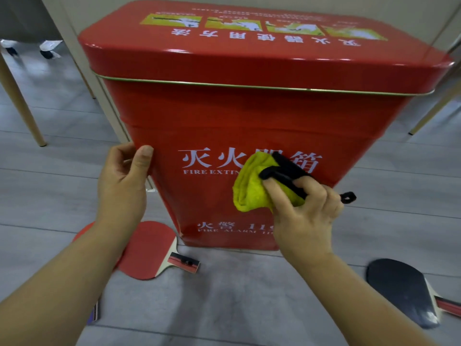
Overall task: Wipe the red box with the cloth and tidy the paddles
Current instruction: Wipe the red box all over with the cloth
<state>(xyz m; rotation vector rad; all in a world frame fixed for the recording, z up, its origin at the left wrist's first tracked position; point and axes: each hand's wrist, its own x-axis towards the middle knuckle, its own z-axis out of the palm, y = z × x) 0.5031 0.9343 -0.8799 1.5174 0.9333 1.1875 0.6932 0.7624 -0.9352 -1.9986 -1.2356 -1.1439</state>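
Item 1. Red box (pixel 249 116): tall metal fire-extinguisher box with its lid on, standing upright on the grey floor (pixel 249 300). White lettering covers the front face and printed picture panels cover the lid.

Item 2. Left hand (pixel 122 181): the forearm reaches in from the lower left. The thumb lies flat on the front face at the box's left edge and the fingers curl round the corner behind it. The grip is clasped on the red box.

Item 3. Right hand (pixel 304 211): the forearm enters from the lower right with the wrist raised and the knuckles outward. The fingers are bunched around the cloth (pixel 252 188) and press it against the front face, over the white lettering. The grip is closed on the cloth.

Item 4. Cloth: yellow and crumpled, in contact with the box's mid-front. A black strap (pixel 287 176) runs across it and under the fingers, and its looped end sticks out past the hand on the right.

Item 5. Red paddle (pixel 147 248): flat on the floor at the box's lower left corner, handle pointing right.

Item 6. Black paddle (pixel 401 288): flat on the floor at the lower right, well apart from the box, handle pointing right.

Item 7. Second red blade (pixel 83 232): an edge beside the left forearm, mostly hidden.

Item 8. Wooden chair leg (pixel 22 108): slanted, at the far left.
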